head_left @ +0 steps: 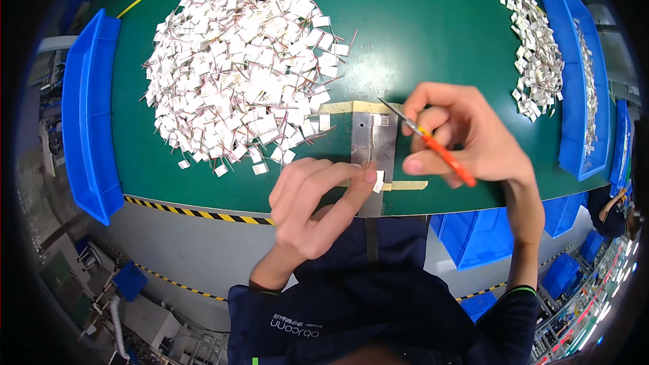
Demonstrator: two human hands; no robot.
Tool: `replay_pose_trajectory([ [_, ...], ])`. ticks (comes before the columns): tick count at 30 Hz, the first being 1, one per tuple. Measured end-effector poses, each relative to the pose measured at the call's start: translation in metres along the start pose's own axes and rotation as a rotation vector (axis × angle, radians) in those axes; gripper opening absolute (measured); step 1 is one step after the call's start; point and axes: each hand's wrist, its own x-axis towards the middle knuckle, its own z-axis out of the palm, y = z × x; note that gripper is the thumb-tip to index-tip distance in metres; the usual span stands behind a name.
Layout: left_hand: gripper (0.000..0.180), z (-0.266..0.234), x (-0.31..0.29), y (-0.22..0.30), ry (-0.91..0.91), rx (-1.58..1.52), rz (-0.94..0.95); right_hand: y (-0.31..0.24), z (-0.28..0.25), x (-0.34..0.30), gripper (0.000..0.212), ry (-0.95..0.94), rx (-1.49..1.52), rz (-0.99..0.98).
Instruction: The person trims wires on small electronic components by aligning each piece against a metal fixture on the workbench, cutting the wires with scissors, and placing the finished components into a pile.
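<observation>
My left hand (318,203) is closed in a pinch at the lower part of a narrow metal plate (384,152). Its fingertips grip the thin wires of a small white wired part. A white block (381,120) lies near the plate's upper end, and a white tag-like piece (378,181) shows beside the fingertips. Whether these belong to one part is hard to see. My right hand (466,135) is closed round an orange-handled pointed tool (443,151). The thin metal tip of that tool points up and left, above the plate's upper edge.
A large heap of white wired parts (236,67) covers the table's left side. More white parts (539,54) lie at the far right, beside a blue bin (568,61). Another blue bin (88,115) stands at the left edge. Tape strips (409,185) cross the green table (419,34) by the plate.
</observation>
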Motion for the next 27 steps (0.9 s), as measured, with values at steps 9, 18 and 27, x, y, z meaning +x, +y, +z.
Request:
replay_pose_trajectory([
  [9, 0.025, 0.008, 0.013, 0.007, 0.079, 0.003, -0.111, 0.011, 0.026, 0.0, 0.036, 0.106, 0.195, 0.001],
  [18, 0.01, 0.015, 0.013, 0.023, 0.128, -0.946, -0.901, 0.012, 0.025, -0.007, 0.038, 0.143, 0.123, -0.049],
  [27, 0.011, 0.022, 0.016, 0.027, 0.244, -1.035, -0.986, 0.026, 0.037, -0.004, 0.04, 0.341, 0.266, -0.241],
])
